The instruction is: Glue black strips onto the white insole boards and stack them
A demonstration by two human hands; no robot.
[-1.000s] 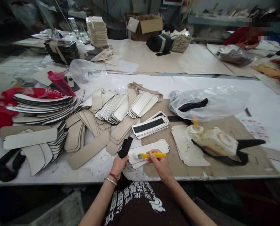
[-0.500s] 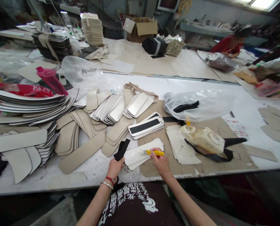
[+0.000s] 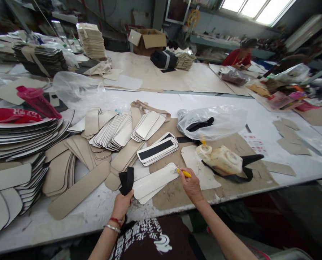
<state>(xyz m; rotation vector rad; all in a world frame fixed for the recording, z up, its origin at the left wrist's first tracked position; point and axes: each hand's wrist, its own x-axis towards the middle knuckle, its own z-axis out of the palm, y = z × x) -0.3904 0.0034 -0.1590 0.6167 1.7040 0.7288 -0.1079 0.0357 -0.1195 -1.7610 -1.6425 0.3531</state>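
The right hand [image 3: 192, 185] gripped a yellow-handled brush [image 3: 183, 173] at the far end of the white oblong panel [image 3: 154, 179] near the table's front edge; the left hand [image 3: 121, 204] pinched black strips [image 3: 126, 180] beside the panel.

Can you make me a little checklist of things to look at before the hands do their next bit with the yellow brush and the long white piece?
1. Right hand grips the yellow-handled brush: ok.
2. Brush tip rests on the far end of the long white rounded panel: ok.
3. Left hand holds the black fabric strip beside the panel: ok.
4. Panel lies flat, partly on the brown cardboard sheet: ok.
5. Glue-crusted cream bottle lies close by, right of the brush: ok.
6. Enough glue spread on the panel: cannot tell.
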